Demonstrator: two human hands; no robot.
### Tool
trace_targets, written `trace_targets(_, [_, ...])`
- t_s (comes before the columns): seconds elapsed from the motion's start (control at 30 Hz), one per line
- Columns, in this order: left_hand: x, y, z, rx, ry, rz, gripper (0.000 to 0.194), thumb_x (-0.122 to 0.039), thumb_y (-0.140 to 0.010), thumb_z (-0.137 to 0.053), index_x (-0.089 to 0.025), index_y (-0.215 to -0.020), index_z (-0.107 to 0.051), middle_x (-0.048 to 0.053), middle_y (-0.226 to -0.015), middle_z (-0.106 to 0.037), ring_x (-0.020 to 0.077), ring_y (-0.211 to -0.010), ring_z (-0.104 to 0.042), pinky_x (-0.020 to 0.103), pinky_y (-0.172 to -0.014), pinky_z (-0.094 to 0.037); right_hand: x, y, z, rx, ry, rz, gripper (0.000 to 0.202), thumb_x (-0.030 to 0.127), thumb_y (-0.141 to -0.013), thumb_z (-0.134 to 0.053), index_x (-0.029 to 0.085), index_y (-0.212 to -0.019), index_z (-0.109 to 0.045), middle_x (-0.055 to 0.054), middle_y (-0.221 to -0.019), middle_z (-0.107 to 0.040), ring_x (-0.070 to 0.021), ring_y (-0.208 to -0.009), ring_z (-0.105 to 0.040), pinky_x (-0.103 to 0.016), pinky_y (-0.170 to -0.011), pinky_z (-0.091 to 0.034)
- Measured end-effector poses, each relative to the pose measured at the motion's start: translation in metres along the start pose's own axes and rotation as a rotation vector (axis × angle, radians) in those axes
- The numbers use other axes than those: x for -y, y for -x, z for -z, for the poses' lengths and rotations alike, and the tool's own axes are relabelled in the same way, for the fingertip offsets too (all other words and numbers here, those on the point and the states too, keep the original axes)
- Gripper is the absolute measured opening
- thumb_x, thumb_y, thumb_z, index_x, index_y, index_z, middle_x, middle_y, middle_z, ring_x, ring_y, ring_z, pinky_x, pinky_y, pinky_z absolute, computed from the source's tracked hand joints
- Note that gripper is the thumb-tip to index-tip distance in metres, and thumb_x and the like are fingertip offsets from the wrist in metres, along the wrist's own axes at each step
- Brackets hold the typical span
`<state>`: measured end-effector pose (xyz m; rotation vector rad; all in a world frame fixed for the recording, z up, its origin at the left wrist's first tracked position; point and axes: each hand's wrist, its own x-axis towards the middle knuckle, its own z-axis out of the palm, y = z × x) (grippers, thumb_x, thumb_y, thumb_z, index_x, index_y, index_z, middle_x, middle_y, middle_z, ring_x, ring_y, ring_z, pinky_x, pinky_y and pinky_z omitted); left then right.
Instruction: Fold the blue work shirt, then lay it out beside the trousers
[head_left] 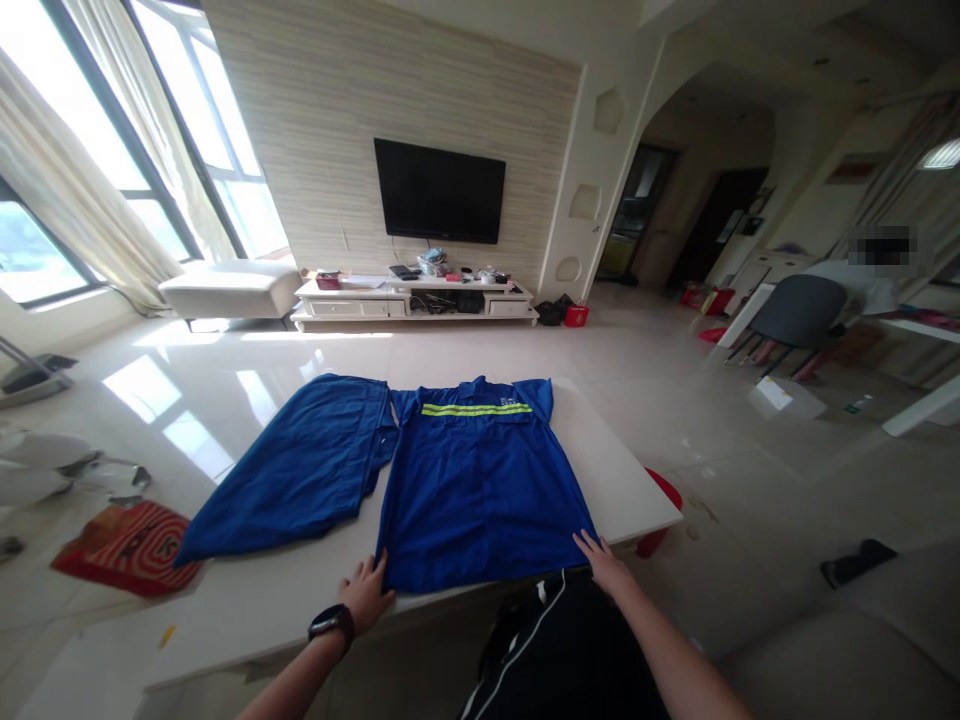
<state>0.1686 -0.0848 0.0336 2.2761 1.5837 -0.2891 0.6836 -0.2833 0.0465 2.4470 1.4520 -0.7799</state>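
Note:
A blue work shirt [480, 480] with a yellow reflective stripe across its chest lies spread flat on the white table [630, 500], its hem toward me. My left hand [367, 590], with a dark watch on the wrist, rests at the hem's left corner, fingers stretched out. At the right corner of the hem, my right hand [602, 562] touches the cloth with its fingers spread. Left of the shirt lies another blue garment [300, 460], loosely laid out and hanging over the table's far left edge.
A red patterned bag [124, 548] sits on the floor at left. Beyond the table are a low TV cabinet [352, 308], a wall television [441, 190] and a white bench [232, 290]. A red stool [661, 500] is partly under the table. At right, a person sits on a grey chair [799, 308].

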Motion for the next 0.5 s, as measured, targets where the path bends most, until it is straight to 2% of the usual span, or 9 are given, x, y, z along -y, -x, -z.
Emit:
trace_targets(0.1, [0.004,0.017,-0.013,-0.002,-0.043,0.005,0.086,-0.035,-0.082,-0.054,-0.016,-0.163,-0.031,0.024,-0.16,-0.04,0.0393,-0.146,-0.039,0.058,-0.11,-0.035,0.004,0.001,0.007,-0.051,-0.026,-0.016,0.09,0.011,-0.072,-0.057,0.04,-0.156,-0.041,0.001,-0.17,-0.028,-0.0296,-0.155,-0.027,-0.047,-0.115,-0.041])
trace_targets(0.17, [0.012,0.027,-0.016,-0.012,-0.013,-0.013,0.086,-0.04,-0.082,-0.056,-0.018,-0.162,-0.035,0.023,-0.159,-0.042,0.0398,-0.145,-0.04,0.058,-0.11,-0.035,0.012,0.001,0.008,-0.1,-0.032,-0.027,0.072,0.015,-0.079,-0.054,0.032,-0.148,-0.054,-0.005,-0.161,-0.044,-0.0287,-0.147,-0.042,-0.042,-0.114,-0.04])
trace_targets(0.23, [0.027,0.03,-0.011,-0.03,0.078,-0.039,0.077,-0.049,-0.085,-0.055,-0.026,-0.158,-0.045,0.018,-0.158,-0.043,0.039,-0.145,-0.04,0.057,-0.11,-0.037,0.021,0.002,0.005,-0.155,-0.028,-0.041,0.05,0.022,-0.087,-0.048,0.026,-0.133,-0.066,-0.009,-0.146,-0.059,-0.0297,-0.137,-0.053,-0.043,-0.109,-0.044])
trace_targets(0.3, [0.052,0.027,0.003,-0.125,0.199,-0.015,0.067,-0.056,-0.089,-0.048,-0.034,-0.152,-0.053,0.011,-0.162,-0.039,0.0375,-0.146,-0.038,0.057,-0.11,-0.038,0.028,0.004,0.0,-0.207,-0.032,-0.067,0.038,0.029,-0.092,-0.042,0.025,-0.117,-0.071,-0.011,-0.132,-0.065,-0.0306,-0.126,-0.059,-0.044,-0.101,-0.048])
trace_targets(0.37, [0.086,0.017,0.024,-0.315,0.303,0.131,0.065,-0.057,-0.092,-0.041,-0.037,-0.153,-0.05,0.007,-0.168,-0.029,0.0387,-0.148,-0.036,0.06,-0.112,-0.037,0.032,0.006,-0.006,-0.239,-0.043,-0.097,0.035,0.032,-0.094,-0.04,0.025,-0.11,-0.071,-0.011,-0.126,-0.065,-0.0296,-0.118,-0.062,-0.044,-0.096,-0.05])
trace_targets(0.43, [0.121,0.005,0.046,-0.49,0.401,0.414,0.073,-0.059,-0.09,-0.039,-0.033,-0.159,-0.04,0.01,-0.171,-0.021,0.0448,-0.15,-0.031,0.068,-0.112,-0.033,0.032,0.007,-0.011,-0.256,-0.06,-0.122,0.036,0.033,-0.094,-0.039,0.025,-0.111,-0.069,-0.011,-0.126,-0.063,-0.0281,-0.112,-0.064,-0.043,-0.095,-0.051])
trace_targets(0.5, [0.152,-0.006,0.066,-0.559,0.528,0.732,0.086,-0.059,-0.086,-0.044,-0.023,-0.162,-0.033,0.019,-0.171,-0.017,0.0532,-0.152,-0.021,0.076,-0.108,-0.03,0.031,0.006,-0.014,-0.278,-0.065,-0.158,0.036,0.034,-0.094,-0.041,0.025,-0.116,-0.068,-0.012,-0.13,-0.061,-0.0294,-0.113,-0.063,-0.045,-0.096,-0.051])
